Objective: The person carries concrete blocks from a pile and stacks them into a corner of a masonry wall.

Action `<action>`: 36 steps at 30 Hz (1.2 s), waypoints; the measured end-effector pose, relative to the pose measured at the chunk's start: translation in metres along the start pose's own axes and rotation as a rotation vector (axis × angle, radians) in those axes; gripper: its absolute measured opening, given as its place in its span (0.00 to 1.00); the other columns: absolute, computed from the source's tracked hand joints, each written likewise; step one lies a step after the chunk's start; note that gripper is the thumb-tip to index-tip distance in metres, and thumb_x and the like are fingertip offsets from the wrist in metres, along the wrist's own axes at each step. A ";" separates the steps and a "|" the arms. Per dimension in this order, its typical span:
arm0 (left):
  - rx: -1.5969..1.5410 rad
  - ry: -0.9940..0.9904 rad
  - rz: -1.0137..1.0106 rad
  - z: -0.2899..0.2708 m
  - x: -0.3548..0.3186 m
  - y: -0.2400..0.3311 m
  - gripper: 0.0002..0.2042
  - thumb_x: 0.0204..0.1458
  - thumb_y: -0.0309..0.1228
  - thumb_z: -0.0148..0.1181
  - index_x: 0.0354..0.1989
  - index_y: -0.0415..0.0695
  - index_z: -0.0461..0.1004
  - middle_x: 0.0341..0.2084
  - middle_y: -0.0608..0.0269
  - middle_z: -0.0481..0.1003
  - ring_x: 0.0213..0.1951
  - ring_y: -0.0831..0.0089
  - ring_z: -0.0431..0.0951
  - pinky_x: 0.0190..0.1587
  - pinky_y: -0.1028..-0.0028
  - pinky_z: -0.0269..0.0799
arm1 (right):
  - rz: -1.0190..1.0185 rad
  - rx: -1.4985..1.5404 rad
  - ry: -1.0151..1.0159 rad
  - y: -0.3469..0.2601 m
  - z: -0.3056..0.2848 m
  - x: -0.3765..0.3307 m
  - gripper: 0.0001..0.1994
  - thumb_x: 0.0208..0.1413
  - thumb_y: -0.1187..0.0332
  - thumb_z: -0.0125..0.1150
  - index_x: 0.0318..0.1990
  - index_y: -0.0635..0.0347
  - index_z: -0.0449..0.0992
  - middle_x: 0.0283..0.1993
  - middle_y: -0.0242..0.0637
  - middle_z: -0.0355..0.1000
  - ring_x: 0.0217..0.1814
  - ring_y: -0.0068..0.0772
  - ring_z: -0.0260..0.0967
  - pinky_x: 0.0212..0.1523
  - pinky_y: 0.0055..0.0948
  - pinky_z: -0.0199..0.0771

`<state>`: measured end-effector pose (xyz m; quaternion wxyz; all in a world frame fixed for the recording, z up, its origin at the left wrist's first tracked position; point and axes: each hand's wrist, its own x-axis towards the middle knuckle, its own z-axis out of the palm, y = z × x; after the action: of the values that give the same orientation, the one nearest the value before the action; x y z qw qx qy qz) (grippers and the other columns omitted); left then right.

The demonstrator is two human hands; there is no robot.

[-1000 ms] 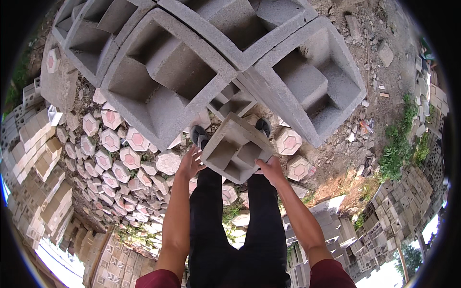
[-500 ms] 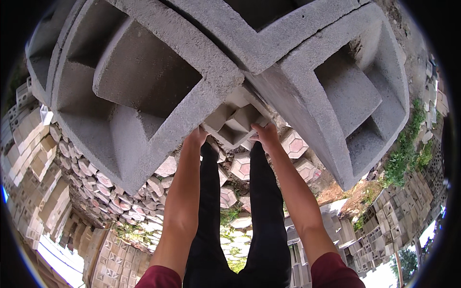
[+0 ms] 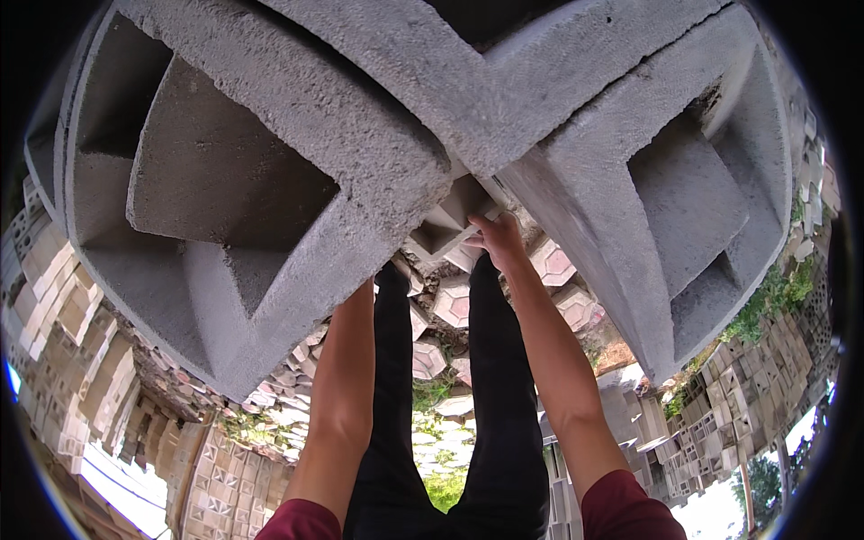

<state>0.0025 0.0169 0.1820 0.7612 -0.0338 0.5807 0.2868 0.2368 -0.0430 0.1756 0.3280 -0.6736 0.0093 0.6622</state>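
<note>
Below the meeting corners of the big grey blocks, a smaller concrete ventilation block [image 3: 434, 241] with angled inner walls shows only in part. My right hand [image 3: 500, 241] grips its right edge, thumb on the upper side and fingers lower down. My left forearm [image 3: 346, 369] reaches up toward the block's other side. The left hand itself is hidden behind the corner of the large left concrete block [image 3: 360, 229], so its fingers cannot be seen. To the right of my right hand rises another large concrete block [image 3: 585, 207].
A third concrete piece [image 3: 486, 117] sits between the two large blocks, close above my hands. Hexagonal paving stones [image 3: 452, 301] lie around my feet. Stacked blocks [image 3: 720, 405] and green plants [image 3: 765, 301] stand to the right; more stacks [image 3: 67, 315] line the left.
The large blocks look nearer and spread wider in view. The left block's corner now covers my left hand and part of the small block, both visible before. My right hand stays at its edge.
</note>
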 end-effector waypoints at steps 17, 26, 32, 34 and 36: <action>-0.316 0.101 0.182 -0.029 0.063 -0.028 0.21 0.64 0.41 0.30 0.58 0.47 0.64 0.55 0.64 0.68 0.57 0.66 0.67 0.62 0.66 0.59 | 0.129 -0.089 0.141 0.010 0.009 0.026 0.16 0.54 0.68 0.59 0.44 0.74 0.69 0.38 0.44 0.71 0.35 0.37 0.74 0.36 0.41 0.84; -0.321 0.017 0.112 0.064 0.038 -0.037 0.20 0.64 0.43 0.32 0.55 0.48 0.67 0.51 0.64 0.71 0.55 0.65 0.69 0.59 0.62 0.63 | -0.275 -0.598 0.276 0.052 -0.078 0.057 0.17 0.60 0.62 0.50 0.46 0.69 0.72 0.41 0.43 0.72 0.39 0.35 0.72 0.36 0.39 0.81; -0.292 -0.046 0.103 -0.014 0.042 -0.008 0.26 0.63 0.50 0.29 0.62 0.48 0.60 0.61 0.60 0.63 0.63 0.65 0.59 0.66 0.62 0.49 | 0.044 0.191 0.073 0.019 0.012 0.012 0.24 0.55 0.60 0.62 0.55 0.63 0.65 0.53 0.42 0.66 0.56 0.41 0.65 0.59 0.51 0.62; -0.245 0.042 0.108 0.000 0.008 -0.018 0.28 0.63 0.52 0.28 0.64 0.47 0.56 0.63 0.60 0.57 0.66 0.65 0.53 0.67 0.59 0.43 | -0.001 0.223 0.090 0.007 0.035 -0.028 0.28 0.55 0.59 0.62 0.58 0.63 0.62 0.59 0.43 0.63 0.61 0.43 0.62 0.62 0.53 0.59; -0.150 0.197 0.127 0.037 -0.038 -0.023 0.33 0.62 0.56 0.27 0.68 0.43 0.49 0.69 0.59 0.47 0.71 0.66 0.41 0.68 0.53 0.33 | -0.021 0.110 0.037 -0.009 0.034 -0.064 0.26 0.62 0.51 0.51 0.60 0.58 0.63 0.65 0.41 0.58 0.70 0.42 0.52 0.64 0.53 0.58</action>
<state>0.0395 -0.0033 0.2217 0.6761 -0.0820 0.6306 0.3722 0.2025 -0.0477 0.2403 0.3713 -0.6666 0.0449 0.6448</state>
